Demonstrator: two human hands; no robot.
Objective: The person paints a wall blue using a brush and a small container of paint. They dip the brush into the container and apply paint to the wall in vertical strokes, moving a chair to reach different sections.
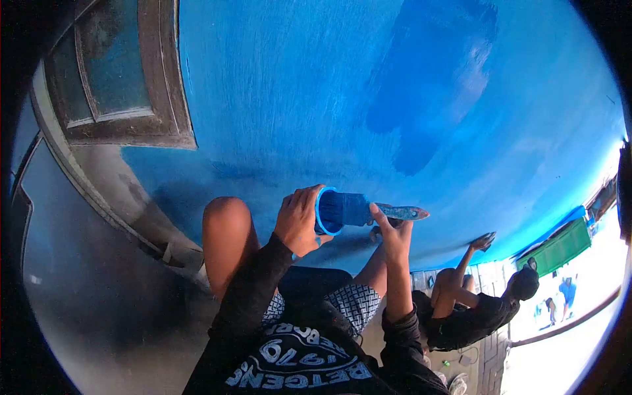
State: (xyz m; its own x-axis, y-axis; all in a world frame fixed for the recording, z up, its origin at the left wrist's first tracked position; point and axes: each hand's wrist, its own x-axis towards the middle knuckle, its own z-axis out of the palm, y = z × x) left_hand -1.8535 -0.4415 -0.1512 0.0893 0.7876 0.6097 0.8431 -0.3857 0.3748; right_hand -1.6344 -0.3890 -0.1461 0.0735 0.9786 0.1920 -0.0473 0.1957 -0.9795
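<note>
My left hand [300, 220] is wrapped round a small cup of blue paint [328, 227], which is tipped so its mouth faces right. In my right hand [394, 232] is a paintbrush [400, 212], gripped near the base of its paint-smeared handle. The brush's wide, blue-coated bristles [349, 209] reach into the cup's mouth. Behind both hands stands the blue wall [283, 112], with a darker blue patch [428, 79] at the upper right.
A weathered wooden frame with panes [125, 72] is set in the wall at upper left. To the right, another person in dark clothes [471, 316] crouches, one hand raised to the wall. A green panel [559, 247] hangs beyond them.
</note>
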